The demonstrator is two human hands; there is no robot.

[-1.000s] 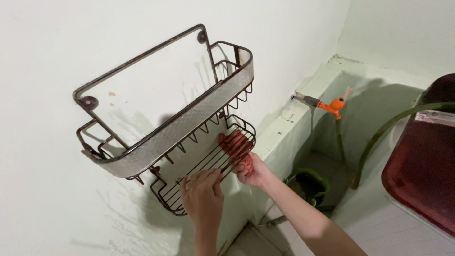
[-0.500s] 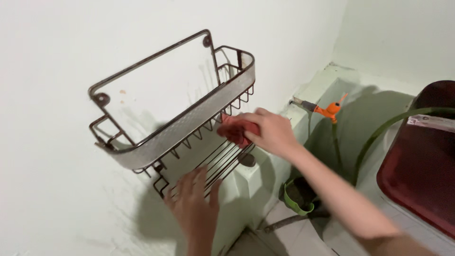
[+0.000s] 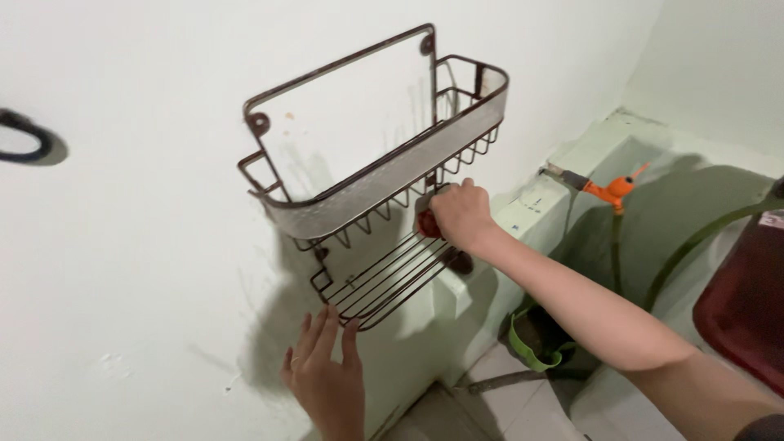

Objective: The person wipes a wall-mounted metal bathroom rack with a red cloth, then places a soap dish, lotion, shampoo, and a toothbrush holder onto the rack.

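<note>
From the head camera, we take the rusty two-tier wire rack [image 3: 384, 175] screwed to the pale wall [image 3: 122, 269] as our landmark. Our right hand [image 3: 459, 214] is curled tight around a bunched red cloth [image 3: 426, 224], pressing it against the rack right where the top basket's front rail meets the lower shelf, at that shelf's right end. Our left hand [image 3: 327, 377] is spread flat with nothing in it, fingertips just touching the wall at the lower shelf's near corner, below and left of the cloth. So the right hand is the one on the cloth. The lower shelf's bars run long from near-left up to far-right, toward the cloth. Both tiers look bare apart from that cloth. Right of the rack there's an orange tap [image 3: 614, 189] with a green hose [image 3: 694, 241], and below it a green bucket [image 3: 535, 347]; can't tell what's inside.
</note>
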